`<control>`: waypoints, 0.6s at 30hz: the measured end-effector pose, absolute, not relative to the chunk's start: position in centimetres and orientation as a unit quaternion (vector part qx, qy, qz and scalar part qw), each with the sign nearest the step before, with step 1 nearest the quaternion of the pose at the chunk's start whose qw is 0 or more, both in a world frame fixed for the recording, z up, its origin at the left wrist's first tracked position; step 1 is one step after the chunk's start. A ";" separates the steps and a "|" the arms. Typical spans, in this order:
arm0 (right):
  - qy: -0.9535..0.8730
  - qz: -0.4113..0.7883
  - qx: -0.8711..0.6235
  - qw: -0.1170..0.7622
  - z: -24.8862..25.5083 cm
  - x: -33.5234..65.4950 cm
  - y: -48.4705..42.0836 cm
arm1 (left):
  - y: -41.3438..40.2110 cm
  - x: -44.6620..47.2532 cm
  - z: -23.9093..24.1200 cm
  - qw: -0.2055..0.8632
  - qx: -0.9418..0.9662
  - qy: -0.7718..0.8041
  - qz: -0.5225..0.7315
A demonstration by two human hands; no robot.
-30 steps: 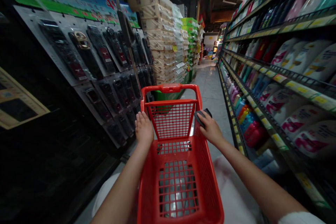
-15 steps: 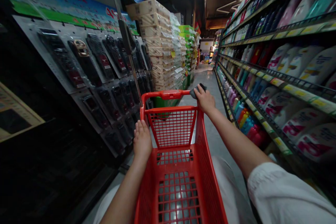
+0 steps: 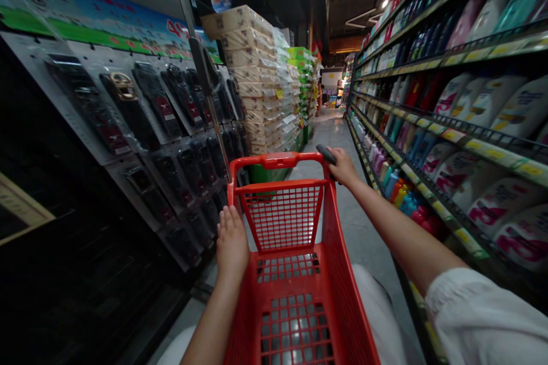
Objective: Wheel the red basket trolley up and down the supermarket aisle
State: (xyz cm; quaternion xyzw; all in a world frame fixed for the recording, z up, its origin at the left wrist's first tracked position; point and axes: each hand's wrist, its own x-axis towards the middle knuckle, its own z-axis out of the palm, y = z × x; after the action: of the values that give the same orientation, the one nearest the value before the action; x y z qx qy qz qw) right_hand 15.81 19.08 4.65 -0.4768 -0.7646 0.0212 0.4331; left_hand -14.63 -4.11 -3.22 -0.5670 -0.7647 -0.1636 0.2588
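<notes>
While the shelf [image 3: 474, 144] runs along the right of the basket [image 3: 347, 282], steadying the basket, which stands between the forearms, calls for even pressure from the left hand [image 3: 232, 246], spread flat along its left rim, gripping nothing visible. At its far right corner, the right hand [image 3: 341, 166] is closed around a grey pad [image 3: 326, 154], best kept flush with the surface. The basket looks like hard, glossy red plastic, square-meshed and round-cornered; the pad seems matte and blunt-ended.
</notes>
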 end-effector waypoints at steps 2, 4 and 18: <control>-0.743 -0.021 -0.512 0.431 6.3 14.9 19.4 | -4.0 -14.7 -3.4 0.258 -0.567 -0.765 -0.167; -0.736 -0.048 -0.554 0.386 7.5 13.8 19.5 | -3.9 -14.8 -3.5 0.249 -0.567 -0.766 -0.170; -0.805 -0.052 -0.548 0.221 9.1 1.1 19.7 | -4.1 -15.0 -4.6 0.218 -0.563 -0.766 -0.222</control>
State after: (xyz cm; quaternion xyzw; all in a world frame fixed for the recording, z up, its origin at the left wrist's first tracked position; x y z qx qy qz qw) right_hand 1.09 19.69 9.09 -0.5482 -0.8048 -0.0516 0.2214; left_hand -14.96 -4.07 -4.63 -0.5629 -0.7657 -0.2219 0.2181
